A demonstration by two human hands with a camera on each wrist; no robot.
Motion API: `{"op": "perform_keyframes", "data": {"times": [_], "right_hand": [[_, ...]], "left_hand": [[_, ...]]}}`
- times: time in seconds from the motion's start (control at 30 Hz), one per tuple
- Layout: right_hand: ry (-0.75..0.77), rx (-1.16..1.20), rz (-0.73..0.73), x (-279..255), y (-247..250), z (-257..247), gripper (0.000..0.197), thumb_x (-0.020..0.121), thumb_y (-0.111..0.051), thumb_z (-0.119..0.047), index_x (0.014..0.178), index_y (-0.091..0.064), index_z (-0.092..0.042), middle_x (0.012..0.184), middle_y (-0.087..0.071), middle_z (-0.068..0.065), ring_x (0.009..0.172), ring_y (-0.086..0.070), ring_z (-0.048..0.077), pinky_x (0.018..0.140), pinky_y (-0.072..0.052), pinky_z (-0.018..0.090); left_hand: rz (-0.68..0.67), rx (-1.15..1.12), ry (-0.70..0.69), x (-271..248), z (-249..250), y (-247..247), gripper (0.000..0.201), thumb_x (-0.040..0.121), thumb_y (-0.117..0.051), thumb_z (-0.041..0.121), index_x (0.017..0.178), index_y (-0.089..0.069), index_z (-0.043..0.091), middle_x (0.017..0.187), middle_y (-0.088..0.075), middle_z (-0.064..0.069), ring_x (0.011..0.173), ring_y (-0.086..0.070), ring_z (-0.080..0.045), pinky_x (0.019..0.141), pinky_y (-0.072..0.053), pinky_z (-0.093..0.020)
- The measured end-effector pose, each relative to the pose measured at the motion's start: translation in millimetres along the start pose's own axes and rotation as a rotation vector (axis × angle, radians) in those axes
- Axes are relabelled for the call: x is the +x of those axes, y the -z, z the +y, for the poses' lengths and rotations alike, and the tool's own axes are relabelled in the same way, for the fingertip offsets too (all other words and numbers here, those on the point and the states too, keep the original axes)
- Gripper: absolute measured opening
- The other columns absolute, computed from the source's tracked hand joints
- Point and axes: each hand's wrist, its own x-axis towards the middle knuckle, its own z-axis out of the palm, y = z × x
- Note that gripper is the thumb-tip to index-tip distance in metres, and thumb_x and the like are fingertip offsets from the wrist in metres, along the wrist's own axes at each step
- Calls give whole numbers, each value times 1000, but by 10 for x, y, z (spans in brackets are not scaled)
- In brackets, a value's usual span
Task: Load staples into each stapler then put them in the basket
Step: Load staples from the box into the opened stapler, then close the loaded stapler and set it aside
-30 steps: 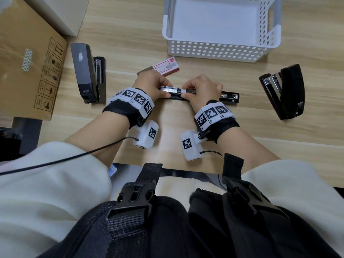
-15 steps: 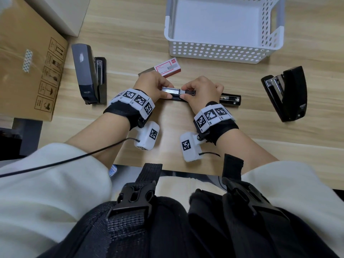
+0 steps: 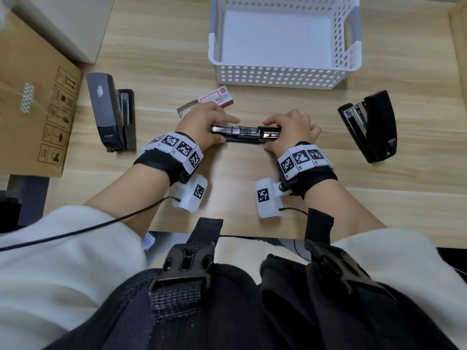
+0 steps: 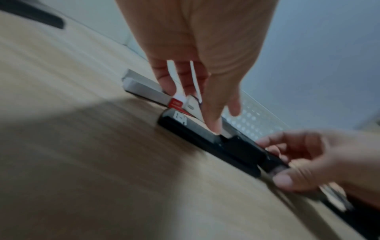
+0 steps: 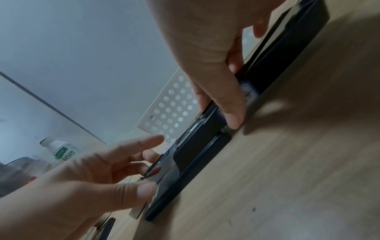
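Note:
A slim black stapler (image 3: 246, 134) (image 4: 195, 129) (image 5: 197, 142) lies lengthwise on the wooden table with its metal staple channel showing. My left hand (image 3: 227, 129) (image 4: 224, 120) pinches its left end between thumb and fingers. My right hand (image 3: 265, 135) (image 5: 218, 112) grips the black right part, thumb on the near side and fingers on the far side. A red-and-white staple box (image 3: 217, 99) (image 4: 176, 104) lies just behind my left hand. The white perforated basket (image 3: 278, 77) stands behind, nothing in it. A grey stapler (image 3: 111, 112) lies at the left, an opened black stapler (image 3: 369, 125) at the right.
A cardboard box (image 3: 38, 102) sits at the far left, with a white block (image 3: 75, 26) behind it. The table's near edge runs just below my wrists. A plastic bottle (image 5: 61, 149) shows in the right wrist view's background.
My right hand has slid to the right along the stapler and now covers its right end. The hands stand farther apart, baring more of the metal channel.

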Motion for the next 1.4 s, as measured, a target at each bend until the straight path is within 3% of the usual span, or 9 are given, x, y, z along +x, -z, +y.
{"op": "perform_keyframes", "data": {"times": [0.1,0.2,0.4,0.53,0.77,0.93,1.13,1.3,1.4], "right_hand": [[-50,-29,1,-16,16,117,48,67,-74,-12,105,-62,-39,114,-50,-5,114,-37,18,90,-19,33],[-98,-51,4,-32,11,212,47,71,-72,-15,109,-60,-40,115,-50,-3,114,-37,19,91,-21,35],[-129,9,-45,-28,53,322,41,76,-72,-25,114,-59,-34,118,-48,1,117,-39,25,98,-30,37],[-92,86,-116,27,153,282,41,76,-72,-12,114,-60,-23,118,-50,8,112,-49,29,90,-39,29],[94,264,-17,2,550,-74,36,63,-72,0,87,-62,-25,88,-60,-6,85,-57,15,75,-44,21],[282,201,-145,58,488,-406,40,64,-75,-8,100,-64,-23,90,-56,-10,65,-46,3,66,-38,20],[372,51,-275,97,216,-682,42,70,-73,-27,111,-62,-27,110,-60,3,108,-52,25,93,-44,41],[346,17,-290,103,99,-682,44,76,-69,-31,118,-58,-32,114,-57,3,113,-50,25,98,-40,42],[304,-8,-324,123,66,-630,44,79,-67,-26,121,-56,-33,115,-58,1,115,-51,24,100,-38,42]], "left_hand": [[-114,161,-119,29,11,-60,45,74,-72,12,114,-64,30,110,-58,-5,108,-48,-28,95,-40,-41],[-134,194,-112,55,-22,-47,42,77,-69,14,115,-62,32,112,-58,-5,110,-48,-29,97,-38,-45],[-96,141,-158,54,-112,-34,33,79,-68,12,110,-66,20,102,-60,-12,100,-53,-29,90,-38,-30],[-7,48,-153,64,-121,-103,25,80,-64,3,105,-69,8,89,-49,-7,85,-49,-22,76,-31,-2],[-1,37,-115,54,-109,-130,28,80,-65,5,107,-69,15,92,-46,0,87,-44,-15,74,-31,-5],[8,13,-103,39,-100,-135,27,80,-65,4,105,-69,12,92,-46,-2,87,-46,-17,77,-33,-8],[24,54,-137,-16,-42,-126,11,76,-67,6,85,-72,1,97,-65,-25,96,-62,-37,88,-35,-30],[65,-83,-21,-32,-106,-122,31,78,-67,16,105,-65,1,110,-63,-21,108,-58,-29,91,-35,-21],[55,-138,114,-67,-200,-55,22,77,-67,5,100,-69,4,105,-57,-9,102,-53,-20,82,-37,-9]]}}
